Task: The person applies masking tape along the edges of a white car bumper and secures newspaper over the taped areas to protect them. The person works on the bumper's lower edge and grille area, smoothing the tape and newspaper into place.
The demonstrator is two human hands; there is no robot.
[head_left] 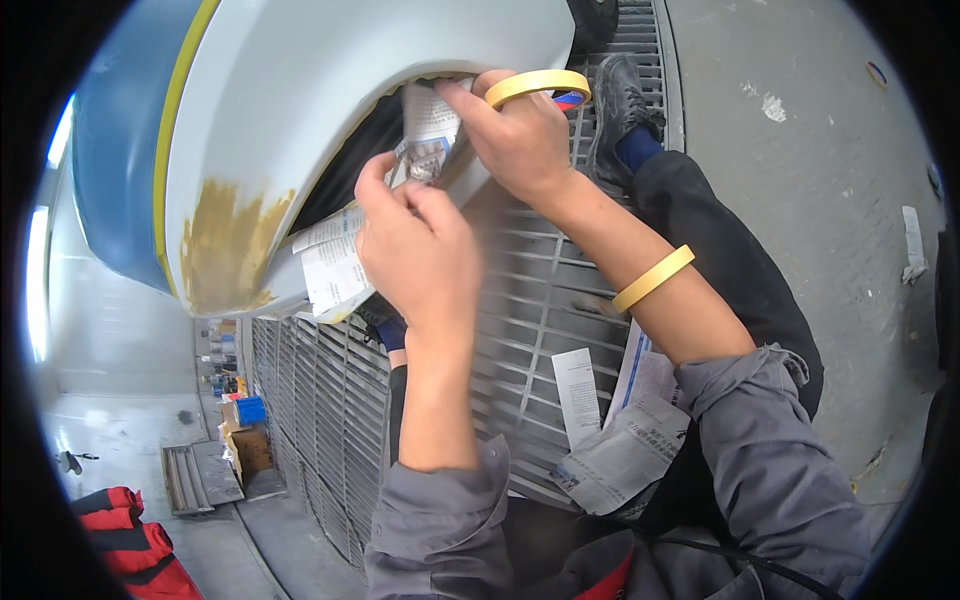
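A white car body panel [400, 35], apparently a bumper, has a dark opening edged with yellow tape and a sanded tan patch [235, 240]. Newspaper [432, 115] covers part of this opening, and another folded piece [333, 262] hangs at its lower corner. My left hand [425, 245] is closed at the newspaper, its thumb and forefinger on the crumpled lower part. With my right hand [525, 140] I grip a roll of yellow masking tape [540, 82], while its fingertips touch the newspaper's upper edge. A second yellow tape roll [653, 278] circles my right forearm.
Loose newspaper sheets [625, 450] lie on the metal floor grating [515, 300] by my legs. My black shoe [622, 110] rests beside the panel. Cardboard boxes [252, 448] stand at left, with red and black fabric [130, 540] nearer.
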